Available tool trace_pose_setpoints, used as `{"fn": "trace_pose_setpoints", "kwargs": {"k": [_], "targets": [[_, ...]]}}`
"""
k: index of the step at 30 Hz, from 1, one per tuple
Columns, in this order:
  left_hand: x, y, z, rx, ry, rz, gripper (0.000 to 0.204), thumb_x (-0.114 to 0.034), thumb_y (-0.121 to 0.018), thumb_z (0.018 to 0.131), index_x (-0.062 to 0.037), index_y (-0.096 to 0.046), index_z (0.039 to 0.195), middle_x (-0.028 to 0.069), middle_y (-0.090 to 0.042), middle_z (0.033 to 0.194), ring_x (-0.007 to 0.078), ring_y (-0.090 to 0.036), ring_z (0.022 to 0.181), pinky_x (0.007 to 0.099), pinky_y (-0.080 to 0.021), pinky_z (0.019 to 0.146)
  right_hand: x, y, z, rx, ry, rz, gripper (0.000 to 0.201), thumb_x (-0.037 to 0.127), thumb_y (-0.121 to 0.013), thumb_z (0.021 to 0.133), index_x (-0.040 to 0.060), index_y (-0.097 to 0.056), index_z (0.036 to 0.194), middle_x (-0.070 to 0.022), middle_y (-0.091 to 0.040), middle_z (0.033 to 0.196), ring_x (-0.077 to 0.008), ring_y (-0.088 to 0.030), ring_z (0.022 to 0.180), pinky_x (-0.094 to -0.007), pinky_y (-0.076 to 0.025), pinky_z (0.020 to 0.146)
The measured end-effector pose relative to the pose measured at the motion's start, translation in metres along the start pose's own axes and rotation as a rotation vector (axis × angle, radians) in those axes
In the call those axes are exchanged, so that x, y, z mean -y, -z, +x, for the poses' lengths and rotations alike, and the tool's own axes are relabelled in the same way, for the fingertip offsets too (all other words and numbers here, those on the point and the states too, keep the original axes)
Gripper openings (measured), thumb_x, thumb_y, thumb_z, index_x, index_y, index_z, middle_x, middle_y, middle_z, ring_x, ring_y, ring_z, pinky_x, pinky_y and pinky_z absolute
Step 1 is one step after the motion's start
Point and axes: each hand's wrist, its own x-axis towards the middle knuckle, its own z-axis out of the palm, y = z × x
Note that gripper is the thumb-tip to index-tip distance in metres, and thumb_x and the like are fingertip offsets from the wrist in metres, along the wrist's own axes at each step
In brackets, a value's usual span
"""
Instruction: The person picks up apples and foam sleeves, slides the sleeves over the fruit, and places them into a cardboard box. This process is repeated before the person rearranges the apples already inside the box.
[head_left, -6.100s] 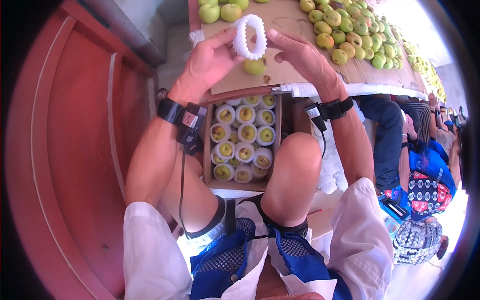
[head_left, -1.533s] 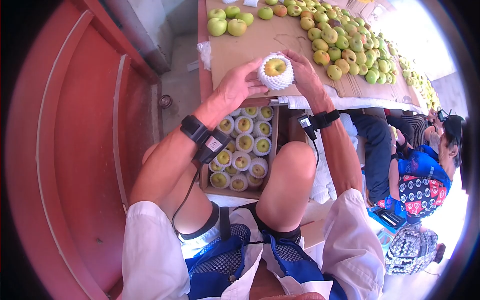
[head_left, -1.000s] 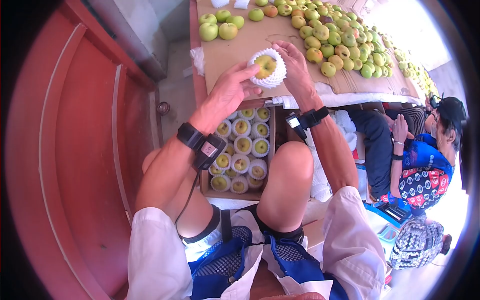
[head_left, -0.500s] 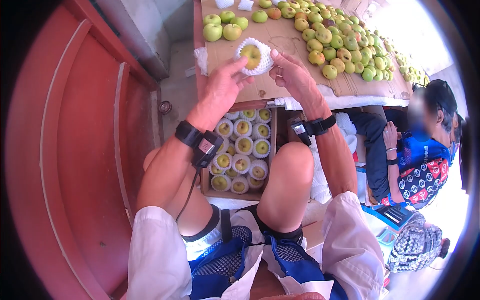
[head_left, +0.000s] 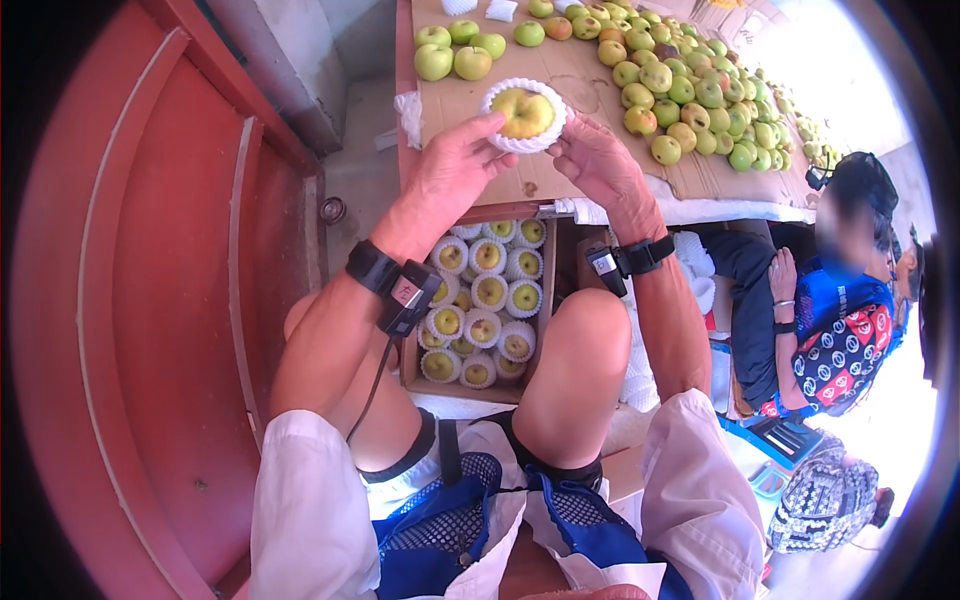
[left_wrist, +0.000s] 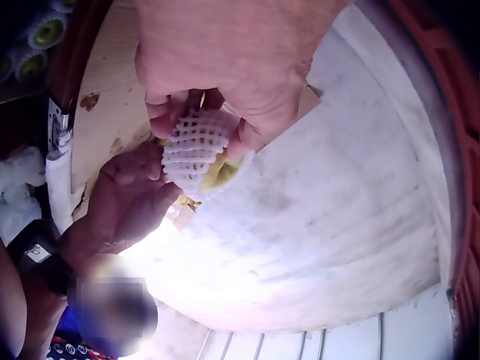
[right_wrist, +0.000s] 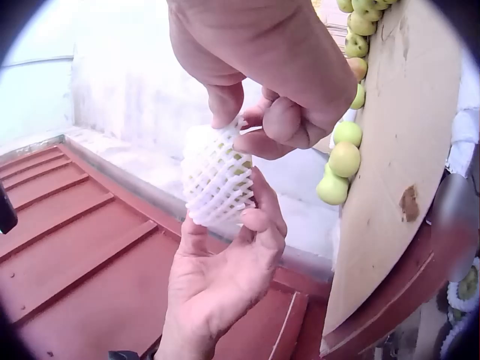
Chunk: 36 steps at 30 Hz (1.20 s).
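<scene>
A yellow-green apple (head_left: 527, 108) sits inside a white foam net (head_left: 522, 145), its stem end bare and facing the head camera. My left hand (head_left: 452, 168) grips it from the left, with the thumb on the bare top near the net's rim. On the opposite side, my right hand (head_left: 604, 165) pinches the net's edge between thumb and fingers. In the right wrist view the foam net (right_wrist: 217, 176) covers the side of the fruit, left fingers below and right fingers above. Both hands hold it above the cardboard-covered table (head_left: 570, 90).
Below the table edge, between the knees, a cardboard box (head_left: 549, 290) holds rows of net-wrapped apples (head_left: 490, 290). A large apple pile (head_left: 700, 100) covers the table's right; several green apples (head_left: 434, 62) lie at left. A red door (head_left: 130, 300) stands left, another person (head_left: 850, 290) sits right.
About six seconds ago both hands stretched an empty foam net; now an apple is inside it. Lately the apple has tipped so more of its top shows, and the right fingers have closed on the rim.
</scene>
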Motion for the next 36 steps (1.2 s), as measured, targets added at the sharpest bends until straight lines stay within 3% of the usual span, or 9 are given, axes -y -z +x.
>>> {"fn": "trace_pose_setpoints", "kwargs": {"k": [10, 19, 22, 29, 31, 36], "targets": [[-0.004, -0.001, -0.003, 0.032, 0.036, -0.022, 0.041, -0.016, -0.077, 0.087, -0.0039, -0.059, 0.123, 0.0097, -0.059, 0.124, 0.0218, -0.056, 0.114, 0.0393, -0.050, 0.091, 0.004, 0.000, -0.002, 0.047, -0.016, -0.001, 0.021, 0.022, -0.056, 0.104, 0.0045, -0.060, 0.115, -0.0021, -0.062, 0.099, -0.0107, -0.059, 0.081, -0.0210, -0.039, 0.055], [-0.005, -0.006, -0.011, 0.030, 0.019, -0.019, 0.036, -0.021, -0.073, 0.091, -0.0047, -0.061, 0.121, 0.0076, -0.063, 0.121, 0.0188, -0.059, 0.111, 0.0332, -0.048, 0.086, 0.016, -0.008, -0.013, 0.034, -0.068, -0.091, 0.022, 0.016, -0.056, 0.103, -0.0004, -0.058, 0.118, -0.0071, -0.065, 0.100, -0.0143, -0.062, 0.081, -0.0221, -0.039, 0.057], [-0.006, -0.002, -0.010, 0.065, 0.035, -0.028, 0.039, -0.016, -0.076, 0.089, -0.0065, -0.060, 0.123, 0.0077, -0.062, 0.123, 0.0193, -0.058, 0.112, 0.0368, -0.048, 0.088, 0.019, -0.017, -0.018, -0.007, -0.077, -0.115, 0.022, 0.014, -0.054, 0.103, -0.0012, -0.056, 0.119, -0.0075, -0.064, 0.100, -0.0150, -0.063, 0.080, -0.0225, -0.041, 0.057], [-0.019, 0.000, -0.028, 0.183, -0.006, 0.053, 0.039, -0.017, -0.072, 0.091, -0.0048, -0.060, 0.126, 0.0071, -0.064, 0.123, 0.0183, -0.059, 0.112, 0.0356, -0.049, 0.091, 0.032, -0.038, -0.025, 0.033, -0.138, -0.242, 0.029, 0.016, -0.055, 0.103, 0.0004, -0.055, 0.127, -0.0035, -0.062, 0.103, -0.0124, -0.060, 0.079, -0.0206, -0.043, 0.060], [-0.018, 0.002, -0.032, 0.177, -0.028, 0.073, 0.038, -0.020, -0.072, 0.091, -0.0066, -0.061, 0.125, 0.0049, -0.066, 0.122, 0.0161, -0.061, 0.108, 0.0337, -0.050, 0.087, 0.036, -0.045, -0.028, -0.009, -0.140, -0.344, 0.026, 0.018, -0.054, 0.103, -0.0006, -0.057, 0.122, -0.0048, -0.064, 0.102, -0.0136, -0.063, 0.081, -0.0222, -0.043, 0.059], [-0.027, 0.010, -0.034, 0.149, -0.046, 0.071, 0.038, -0.015, -0.069, 0.093, -0.0013, -0.058, 0.127, 0.0095, -0.062, 0.124, 0.0209, -0.058, 0.114, 0.0376, -0.050, 0.095, 0.041, -0.077, -0.037, -0.165, -0.022, -0.838, 0.034, 0.025, -0.059, 0.099, -0.0008, -0.060, 0.121, -0.0079, -0.068, 0.107, -0.0151, -0.067, 0.090, -0.0243, -0.046, 0.063]]}}
